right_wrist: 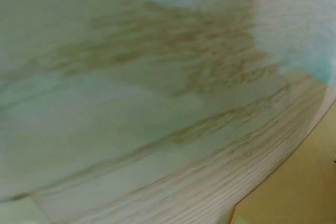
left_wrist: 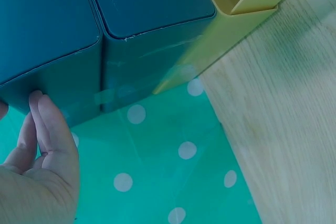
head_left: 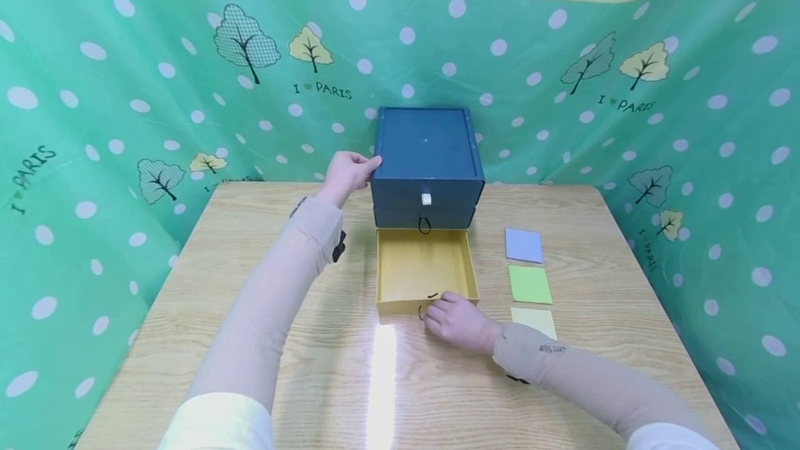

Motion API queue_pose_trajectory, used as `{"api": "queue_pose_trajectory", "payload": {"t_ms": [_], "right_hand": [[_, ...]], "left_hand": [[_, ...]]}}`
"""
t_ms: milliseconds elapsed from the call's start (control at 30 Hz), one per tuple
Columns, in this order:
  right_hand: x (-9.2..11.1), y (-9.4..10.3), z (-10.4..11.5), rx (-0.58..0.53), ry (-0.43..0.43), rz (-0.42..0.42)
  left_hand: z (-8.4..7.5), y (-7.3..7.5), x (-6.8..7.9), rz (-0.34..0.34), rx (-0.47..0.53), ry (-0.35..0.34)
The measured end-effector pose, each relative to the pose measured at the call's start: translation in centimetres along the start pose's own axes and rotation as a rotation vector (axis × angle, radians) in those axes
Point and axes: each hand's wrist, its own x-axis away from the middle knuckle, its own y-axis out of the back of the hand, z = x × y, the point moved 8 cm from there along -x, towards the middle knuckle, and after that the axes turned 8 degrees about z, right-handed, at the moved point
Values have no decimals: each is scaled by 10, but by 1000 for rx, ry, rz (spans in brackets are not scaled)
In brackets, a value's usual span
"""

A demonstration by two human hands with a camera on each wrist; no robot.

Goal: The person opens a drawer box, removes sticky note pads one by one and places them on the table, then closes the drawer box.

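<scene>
A dark blue drawer unit (head_left: 425,141) stands at the back of the table, its upper front bearing a white knob (head_left: 426,199) and, below that, a black cord loop (head_left: 425,226). From its bottom level a yellow drawer (head_left: 420,266) is pulled out, with nothing inside. My left hand (head_left: 346,173) touches the unit's left side, thumb near the top edge; in the left wrist view its extended fingers (left_wrist: 50,119) lie against the blue side wall. With curled fingers my right hand (head_left: 461,323) holds the drawer's front wall near its right corner, beside another black cord loop (head_left: 421,312).
Right of the drawer lie a blue-violet paper square (head_left: 523,245), a bright green one (head_left: 530,285) and a pale yellow-green one (head_left: 534,321), partly behind my right wrist. A green dotted curtain (head_left: 400,40) surrounds the wooden table (head_left: 250,242). The right wrist view is hazy.
</scene>
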Motion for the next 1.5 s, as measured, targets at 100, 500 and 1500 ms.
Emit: {"api": "queue_pose_trajectory", "payload": {"t_ms": [100, 500, 1500], "right_hand": [[-1, -3, -2, -2, -15, 9], [-8, -11, -13, -19, -75, 51], [-17, -21, -35, -75, -211, 87]], "left_hand": [[1, 0, 0, 2, -2, 0], [2, 0, -1, -6, -5, 2], [0, 0, 1, -14, 17, -3]]}}
